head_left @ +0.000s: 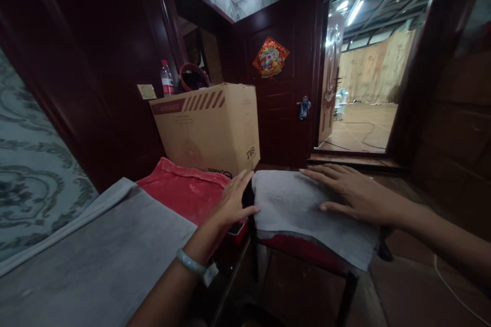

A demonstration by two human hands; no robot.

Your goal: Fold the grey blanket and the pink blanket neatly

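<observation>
A grey-white cloth [291, 204] lies spread over the seat of a dark-framed chair [351, 296], with a red part showing beneath its front edge. My right hand [341, 191] is over the cloth's right side, fingers stretched out and thumb apart. At the cloth's left edge is my left hand [236, 199], also with extended fingers; whether its thumb presses on the cloth I cannot tell. A pale bangle [191, 261] circles my left wrist. To the left lie a red cloth [184, 189] and a large grey cloth [99, 250].
A big cardboard box [195, 130] stands behind the red cloth, with a bottle [166, 79] and a round reddish-rimmed object [194, 76] at its top. Beyond it is a dark red door [268, 97]. An open doorway [364, 82] at right leads to a lit room. A thin cable [452, 286] runs along the floor.
</observation>
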